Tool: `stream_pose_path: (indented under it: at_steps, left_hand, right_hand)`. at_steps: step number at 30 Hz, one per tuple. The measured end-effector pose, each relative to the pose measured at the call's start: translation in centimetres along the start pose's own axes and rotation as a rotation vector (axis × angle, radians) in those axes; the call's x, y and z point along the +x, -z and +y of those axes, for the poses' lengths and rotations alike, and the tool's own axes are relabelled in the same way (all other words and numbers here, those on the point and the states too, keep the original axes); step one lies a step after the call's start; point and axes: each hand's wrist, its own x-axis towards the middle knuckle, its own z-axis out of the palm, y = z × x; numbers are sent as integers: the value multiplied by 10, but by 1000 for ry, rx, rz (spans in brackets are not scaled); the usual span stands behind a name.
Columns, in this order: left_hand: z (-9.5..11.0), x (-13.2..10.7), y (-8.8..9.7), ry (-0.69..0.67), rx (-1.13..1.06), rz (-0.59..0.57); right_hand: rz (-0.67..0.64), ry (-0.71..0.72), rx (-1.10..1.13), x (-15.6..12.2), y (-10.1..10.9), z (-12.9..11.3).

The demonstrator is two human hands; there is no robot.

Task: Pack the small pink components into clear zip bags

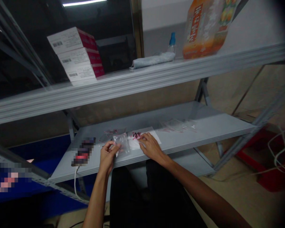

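My left hand (108,155) is closed, with thumb and fingers pinching the edge of a small clear plastic bag (122,144). To the right of that bag lies a white sheet (154,133) with a little pile of dark red and pink pieces (136,135) on it, too small to name. Over the sheet's right part, my right hand (152,145) has its fingertips drawn together at the edge of the pile; what they pinch, if anything, is hidden. Another clear bag (112,131) with some reddish pieces lies behind the left hand.
Several flat clear bags (178,125) lie to the right on the grey shelf (211,122). A phone-like blurred item (83,152) with a white cable (76,183) is at the left. Overhead, the upper shelf (123,85) carries stacked boxes (78,55), a cloth (153,60) and an orange pouch (204,31).
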Motion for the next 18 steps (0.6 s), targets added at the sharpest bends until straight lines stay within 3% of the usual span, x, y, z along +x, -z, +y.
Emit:
stream_pose_path:
  at_steps: [7, 13, 18]
  left_hand:
    - [-16, 4, -3, 21, -68, -114]
    - [-18, 5, -4, -7, -49, -71]
    - [-18, -1, -5, -52, 6, -111]
  right_hand:
    - [10, -67, -16, 15, -3, 7]
    - [-201, -182, -145, 57, -3, 7]
    - [-273, -222, -132, 62, -11, 7]
